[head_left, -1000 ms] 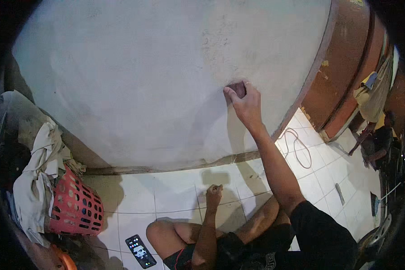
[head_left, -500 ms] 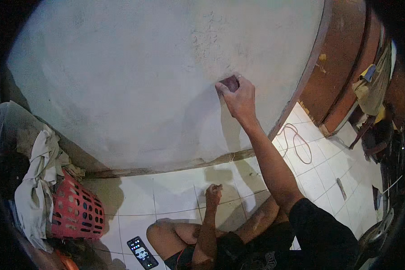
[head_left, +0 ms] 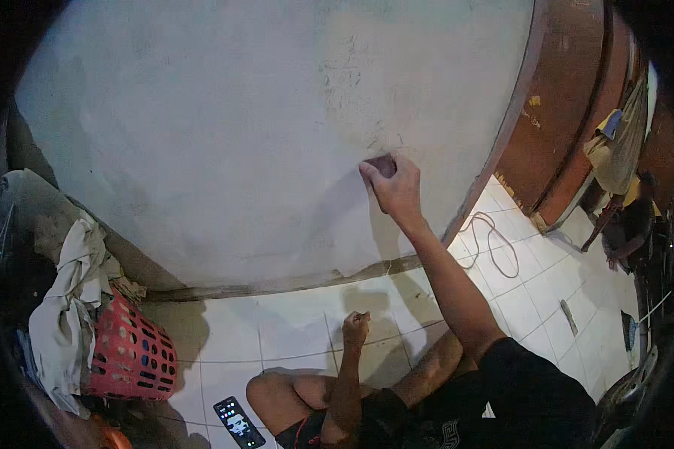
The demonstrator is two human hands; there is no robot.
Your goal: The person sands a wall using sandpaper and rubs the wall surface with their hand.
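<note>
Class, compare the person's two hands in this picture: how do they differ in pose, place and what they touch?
The right hand is raised at arm's length and presses a small dark block flat against the grey wall; the left hand hangs low over the white floor tiles. The right hand's fingers are spread over the block, while the left hand is curled into a loose fist and holds nothing visible. Both are bare.

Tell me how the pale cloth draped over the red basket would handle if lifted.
The pale cloth hangs in soft folds over the red basket, so it is probably floppy and light. Being draped loosely, it would likely sag and trail, perhaps snagging on the basket's holes.
</note>
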